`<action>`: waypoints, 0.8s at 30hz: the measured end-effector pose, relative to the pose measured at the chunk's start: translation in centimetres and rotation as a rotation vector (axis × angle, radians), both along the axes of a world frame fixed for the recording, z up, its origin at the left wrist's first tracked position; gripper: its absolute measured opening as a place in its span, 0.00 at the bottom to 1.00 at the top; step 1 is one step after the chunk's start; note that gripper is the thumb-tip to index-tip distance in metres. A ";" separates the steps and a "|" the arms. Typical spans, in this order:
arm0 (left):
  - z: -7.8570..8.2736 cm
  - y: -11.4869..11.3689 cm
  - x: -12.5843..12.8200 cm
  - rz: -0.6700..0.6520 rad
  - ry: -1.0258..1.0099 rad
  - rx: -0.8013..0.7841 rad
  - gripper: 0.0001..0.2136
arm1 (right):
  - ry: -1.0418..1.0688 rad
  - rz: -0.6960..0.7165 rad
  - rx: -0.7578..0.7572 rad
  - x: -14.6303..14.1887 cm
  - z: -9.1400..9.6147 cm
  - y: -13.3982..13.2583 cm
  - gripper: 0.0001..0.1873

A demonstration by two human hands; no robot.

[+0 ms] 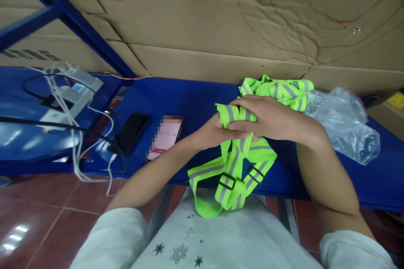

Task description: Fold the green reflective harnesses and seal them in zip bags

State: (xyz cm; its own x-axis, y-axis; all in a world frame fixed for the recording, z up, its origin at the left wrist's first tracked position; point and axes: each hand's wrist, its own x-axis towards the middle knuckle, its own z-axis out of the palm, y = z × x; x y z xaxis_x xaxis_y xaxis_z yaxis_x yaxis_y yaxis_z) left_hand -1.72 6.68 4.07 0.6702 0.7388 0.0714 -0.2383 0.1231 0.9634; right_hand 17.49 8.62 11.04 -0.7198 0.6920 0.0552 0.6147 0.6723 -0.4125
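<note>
Fingers [244, 125] of the right hand [271, 121] are curled down over a folded bunch of the reflective harness [233, 164], pressing it from above, with the neon-green band and its grey stripe showing between them. The left hand [210, 132] meets the same fold from below and from the left; its thumb lies against the band, but its other fingers are covered by the right hand and the webbing, so their grip cannot be told. The harness sits at the near edge of the blue table [176, 96], and its loops and two black buckles hang over the edge onto the person's pale shirt. Just behind the hands lies a heap of more green straps [277, 87], touching a crumpled clear plastic bag [345, 128] on its right. To the left on the table rest a lit phone [166, 138], its screen blurred, and beside it a dark phone [131, 132] with cables [75, 134] trailing off the edge. Creased cardboard [221, 21] walls off the back, and red floor tiles [38, 214] show below. Both elbows are cut off by the frame.
</note>
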 end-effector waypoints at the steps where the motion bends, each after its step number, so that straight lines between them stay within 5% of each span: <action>1: 0.1 0.0 0.0 -0.017 -0.014 -0.036 0.12 | -0.011 0.001 0.004 0.0 -0.1 0.1 0.28; 7: 0.0 -0.2 -0.2 -0.144 -0.142 -0.396 0.17 | 0.068 -0.025 0.064 0.0 0.3 0.3 0.22; 11: -0.1 -0.7 0.4 -0.065 -0.136 -0.492 0.20 | 0.140 -0.103 0.072 0.1 0.6 0.4 0.23; 14: -0.3 -1.1 1.0 0.090 -0.095 -0.391 0.22 | 0.172 -0.107 0.114 0.2 0.4 0.6 0.24; 19: -1.0 -1.2 1.7 0.463 0.034 0.038 0.14 | 0.214 -0.193 0.194 0.6 0.8 0.7 0.22; 24: -1.5 -1.0 1.2 0.302 -0.039 -0.048 0.13 | 0.230 -0.219 0.195 0.9 1.5 0.3 0.22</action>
State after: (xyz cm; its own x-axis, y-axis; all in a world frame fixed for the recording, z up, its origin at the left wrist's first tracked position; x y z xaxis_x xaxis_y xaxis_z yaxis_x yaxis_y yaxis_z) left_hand -0.53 5.69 2.59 0.4168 0.9075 0.0531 -0.3074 0.0857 0.9477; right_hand 18.39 8.94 12.50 -0.5094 0.7887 0.3441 0.6588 0.6147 -0.4337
